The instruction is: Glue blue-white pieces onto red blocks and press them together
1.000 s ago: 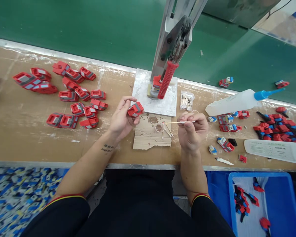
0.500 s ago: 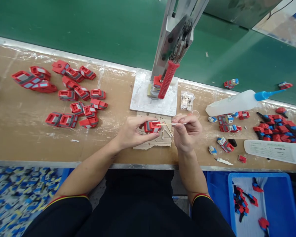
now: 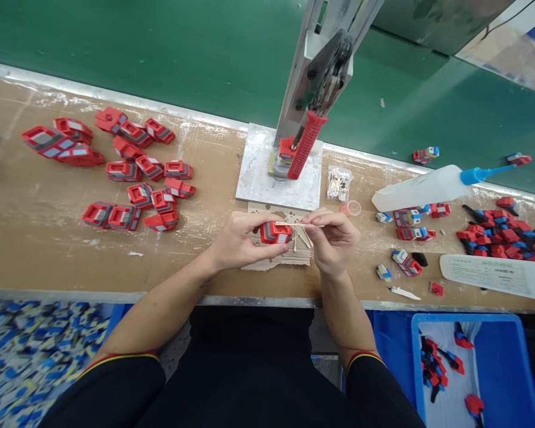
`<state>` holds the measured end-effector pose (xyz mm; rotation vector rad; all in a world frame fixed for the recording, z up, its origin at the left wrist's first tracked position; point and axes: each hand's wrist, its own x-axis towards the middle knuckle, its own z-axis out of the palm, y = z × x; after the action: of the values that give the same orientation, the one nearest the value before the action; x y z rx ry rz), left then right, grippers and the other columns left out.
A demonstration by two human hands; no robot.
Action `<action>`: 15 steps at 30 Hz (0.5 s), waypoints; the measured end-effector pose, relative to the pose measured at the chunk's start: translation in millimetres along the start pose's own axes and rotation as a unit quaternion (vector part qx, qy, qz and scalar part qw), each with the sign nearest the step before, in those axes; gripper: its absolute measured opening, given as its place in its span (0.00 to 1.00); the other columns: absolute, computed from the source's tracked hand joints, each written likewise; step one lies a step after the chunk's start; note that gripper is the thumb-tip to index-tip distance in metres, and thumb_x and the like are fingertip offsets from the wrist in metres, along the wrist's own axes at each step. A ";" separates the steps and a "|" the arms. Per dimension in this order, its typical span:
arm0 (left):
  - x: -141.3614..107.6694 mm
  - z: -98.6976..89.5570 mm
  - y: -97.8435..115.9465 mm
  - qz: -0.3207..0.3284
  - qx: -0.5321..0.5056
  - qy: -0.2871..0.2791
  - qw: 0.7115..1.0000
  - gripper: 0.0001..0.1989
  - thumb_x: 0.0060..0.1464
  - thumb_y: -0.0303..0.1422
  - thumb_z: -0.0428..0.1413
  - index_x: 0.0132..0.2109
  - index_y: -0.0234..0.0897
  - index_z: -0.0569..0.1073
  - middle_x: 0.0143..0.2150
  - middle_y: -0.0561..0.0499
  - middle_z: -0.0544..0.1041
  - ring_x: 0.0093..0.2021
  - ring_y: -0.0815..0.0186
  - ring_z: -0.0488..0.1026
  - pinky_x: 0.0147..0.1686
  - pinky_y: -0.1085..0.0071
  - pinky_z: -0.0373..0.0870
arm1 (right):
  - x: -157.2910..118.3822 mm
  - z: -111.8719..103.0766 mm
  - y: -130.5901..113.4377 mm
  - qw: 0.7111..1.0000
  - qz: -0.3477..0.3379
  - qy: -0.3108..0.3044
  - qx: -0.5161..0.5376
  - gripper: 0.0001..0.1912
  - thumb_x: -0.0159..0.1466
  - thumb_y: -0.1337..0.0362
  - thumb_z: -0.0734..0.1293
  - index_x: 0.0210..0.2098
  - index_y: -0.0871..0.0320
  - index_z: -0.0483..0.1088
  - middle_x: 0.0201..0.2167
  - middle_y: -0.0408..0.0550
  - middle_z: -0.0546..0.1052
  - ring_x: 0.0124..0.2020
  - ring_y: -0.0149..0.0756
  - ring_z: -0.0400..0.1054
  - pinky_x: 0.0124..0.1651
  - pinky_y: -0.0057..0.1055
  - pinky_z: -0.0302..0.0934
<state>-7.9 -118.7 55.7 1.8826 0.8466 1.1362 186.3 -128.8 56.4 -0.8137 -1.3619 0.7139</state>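
Note:
My left hand (image 3: 239, 242) grips a red and grey toy vehicle part (image 3: 274, 233) between thumb and fingers, its hollow side facing up. My right hand (image 3: 335, 241) pinches a thin cotton swab (image 3: 294, 224), whose tip meets the upper rim of the part. Below both hands lies a torn piece of cardboard (image 3: 279, 260) with several loose swabs (image 3: 302, 240) on it. A clear bag of cotton swabs (image 3: 339, 183) rests just beyond my right hand, close to a small clear ring-shaped lid or dish (image 3: 351, 207).
A hand press (image 3: 305, 145) with a red handle stands on a metal plate (image 3: 254, 178). Several red parts (image 3: 151, 166) lie at left. On the right are two plastic bottles (image 3: 421, 188), red-black pieces (image 3: 502, 232), a craft blade (image 3: 404, 292) and a blue bin (image 3: 508, 356).
The swab has turned to lie flatter across the upper edge of the part, and my right hand has shifted slightly left. My left hand has tilted the part a little.

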 end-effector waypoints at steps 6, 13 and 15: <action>0.8 -2.6 1.0 0.008 0.002 0.008 1.000 0.14 0.56 0.38 0.69 0.44 0.34 0.83 0.35 0.48 0.87 0.30 0.67 0.81 0.33 0.75 0.77 | 3.4 -8.8 -1.1 0.998 -0.045 -0.012 -0.030 0.03 0.67 0.64 0.75 0.38 0.52 0.78 0.29 0.43 0.84 0.32 0.35 0.80 0.35 0.33 0.75; 0.7 -7.5 -2.8 0.016 0.037 0.008 0.999 0.14 0.55 0.37 0.70 0.46 0.34 0.83 0.35 0.48 0.87 0.30 0.66 0.82 0.35 0.74 0.78 | 5.4 -17.2 -1.6 0.997 -0.068 -0.006 -0.041 0.05 0.65 0.67 0.76 0.38 0.51 0.79 0.28 0.42 0.83 0.30 0.36 0.80 0.33 0.32 0.73; 2.5 -10.3 -4.3 0.022 0.044 0.006 0.999 0.14 0.55 0.37 0.70 0.46 0.34 0.83 0.37 0.47 0.87 0.33 0.65 0.83 0.37 0.73 0.79 | 7.4 -27.1 -3.3 0.996 -0.076 0.010 -0.039 0.04 0.65 0.66 0.77 0.38 0.51 0.79 0.27 0.42 0.83 0.29 0.36 0.80 0.31 0.33 0.72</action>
<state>-17.0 -111.8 56.2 1.9773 0.8783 1.1541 213.9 -126.8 62.4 -0.7677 -1.4249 0.5358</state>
